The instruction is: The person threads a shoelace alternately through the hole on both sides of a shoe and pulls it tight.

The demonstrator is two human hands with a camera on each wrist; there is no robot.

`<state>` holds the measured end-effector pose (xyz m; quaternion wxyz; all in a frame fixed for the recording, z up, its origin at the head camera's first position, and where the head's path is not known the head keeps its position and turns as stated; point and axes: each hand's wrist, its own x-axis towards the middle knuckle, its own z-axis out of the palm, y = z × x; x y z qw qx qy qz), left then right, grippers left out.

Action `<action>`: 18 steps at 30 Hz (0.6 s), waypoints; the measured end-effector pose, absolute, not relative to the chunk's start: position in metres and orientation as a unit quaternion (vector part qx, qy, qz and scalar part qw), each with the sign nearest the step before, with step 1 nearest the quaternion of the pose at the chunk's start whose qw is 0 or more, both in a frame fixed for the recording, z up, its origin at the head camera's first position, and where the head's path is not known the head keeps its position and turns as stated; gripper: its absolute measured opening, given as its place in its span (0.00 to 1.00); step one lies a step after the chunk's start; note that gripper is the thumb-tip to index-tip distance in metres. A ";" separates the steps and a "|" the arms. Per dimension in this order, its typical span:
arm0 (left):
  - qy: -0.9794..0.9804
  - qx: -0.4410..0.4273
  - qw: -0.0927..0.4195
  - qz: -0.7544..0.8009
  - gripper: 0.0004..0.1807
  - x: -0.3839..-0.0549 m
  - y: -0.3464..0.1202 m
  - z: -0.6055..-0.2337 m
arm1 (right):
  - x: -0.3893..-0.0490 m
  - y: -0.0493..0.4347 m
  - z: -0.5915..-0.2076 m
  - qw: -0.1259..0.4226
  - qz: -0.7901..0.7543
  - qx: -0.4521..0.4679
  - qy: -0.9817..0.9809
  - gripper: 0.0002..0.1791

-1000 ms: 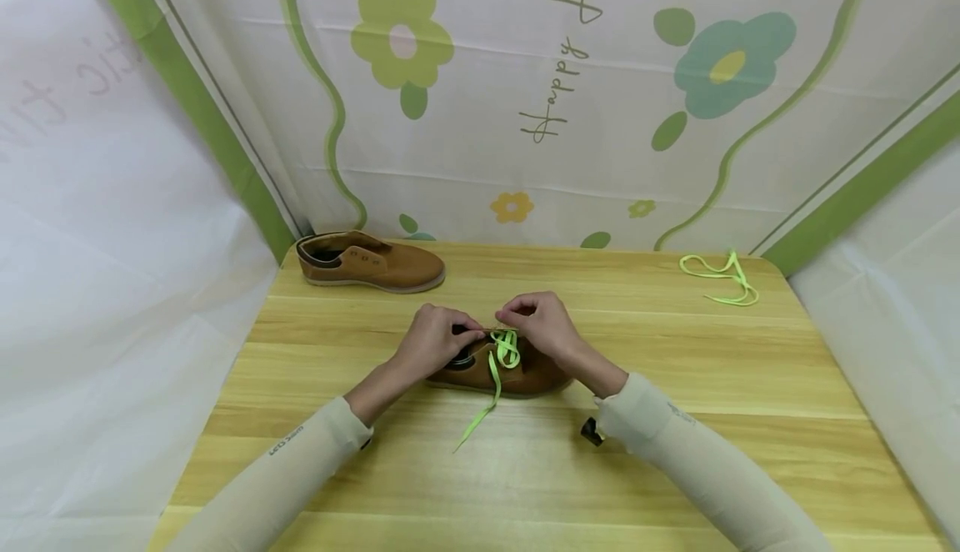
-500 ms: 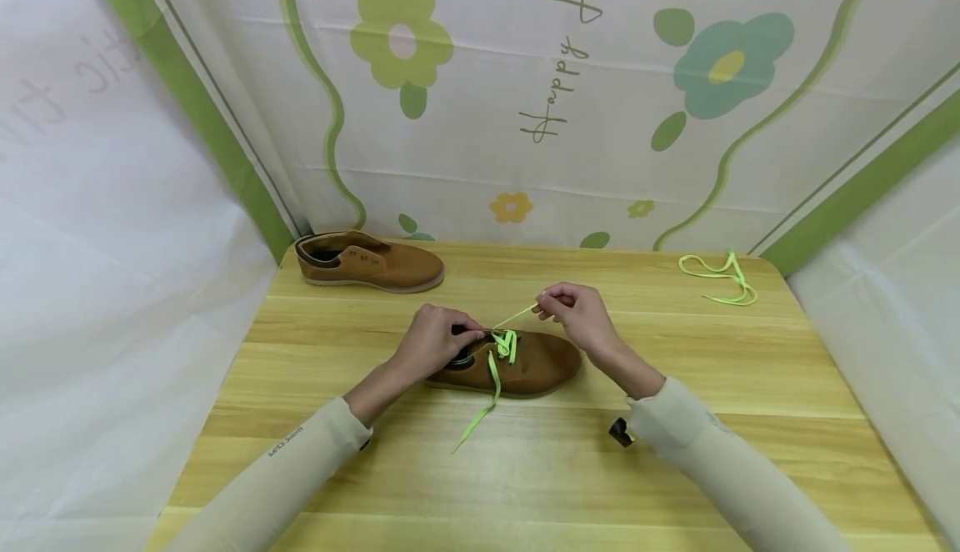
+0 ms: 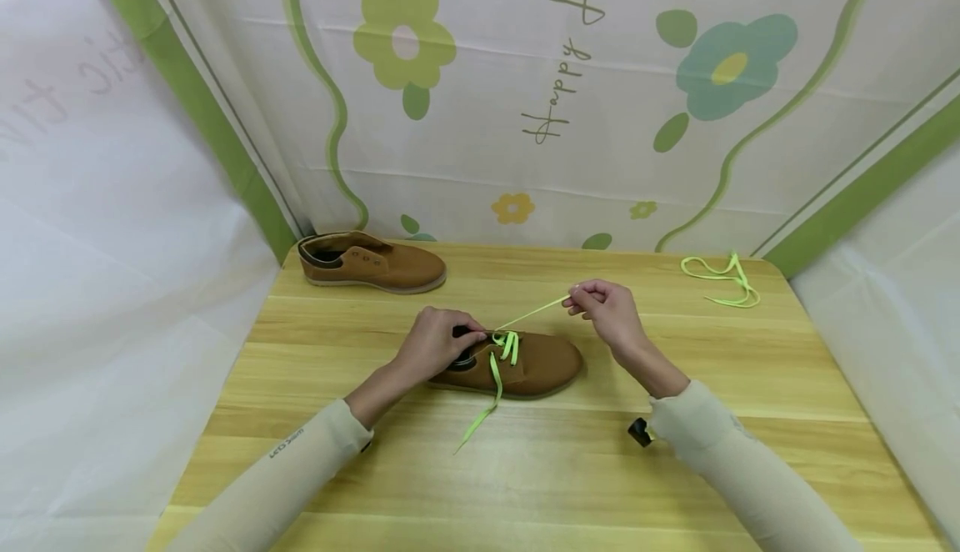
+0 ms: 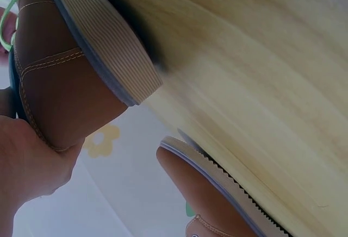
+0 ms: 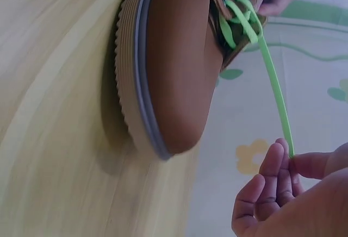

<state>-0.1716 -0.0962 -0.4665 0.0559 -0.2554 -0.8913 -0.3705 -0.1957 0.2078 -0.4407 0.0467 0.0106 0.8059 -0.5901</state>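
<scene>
A brown shoe (image 3: 551,360) with a neon-green shoelace (image 5: 278,93) threaded through its eyelets sits on the wooden table, toe to the right. My left hand (image 3: 435,342) pinches the upper edge of the shoe's opening, by the far eyelets. In the left wrist view part of that hand (image 4: 35,163) shows by the heel. Up and right of the shoe, my right hand (image 3: 611,318) pinches one end of the lace between thumb and fingers, and the lace runs straight from the far eyelets. The other lace end trails over the near side onto the table.
A second brown shoe (image 3: 401,267), with no lace in its eyelets, stands at the table's back left. Another neon-green shoelace (image 3: 731,281) lies loose at the back right. A printed white curtain (image 3: 465,135) hangs behind the table (image 3: 420,485).
My right hand has moved from the eyelets up and right, drawing the lace out straight; the loop over the shoe has shrunk. My left hand keeps its place on the shoe.
</scene>
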 end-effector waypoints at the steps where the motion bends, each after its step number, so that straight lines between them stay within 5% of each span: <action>1: -0.891 -0.255 0.056 -0.372 0.02 -0.172 -0.096 -0.467 | -0.196 0.210 -0.441 0.046 -0.591 0.014 0.805 0.17; 18: -0.887 -0.254 0.057 -0.381 0.03 -0.173 -0.095 -0.467 | -0.188 0.242 -0.451 0.080 -0.604 0.049 0.792 0.17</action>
